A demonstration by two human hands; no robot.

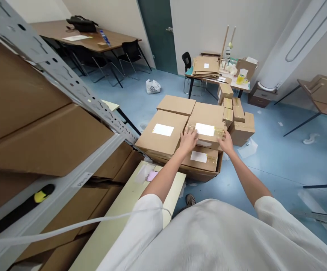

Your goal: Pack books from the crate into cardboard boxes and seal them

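A taped cardboard box (218,142) with a white label (205,129) on top is between my two hands. My left hand (188,140) grips its left front corner, with the fingers bent over the edge. At the right front corner, my right hand (226,143) holds the same box. Just below and nearer to me lies another labelled box (211,162), inside a large open carton (200,174). To the left, touching or close to my left hand, stands a wide closed box (163,140) with a white label. The undersides of the boxes are hidden.
Behind are more flat-topped boxes (176,104); small taped boxes (238,112) are stacked at right. A metal shelf (96,158) with cartons and a black-yellow cutter (25,209) stands close on my left. A pale bench (118,214) is beside me. A white bag (153,86) lies on the floor.
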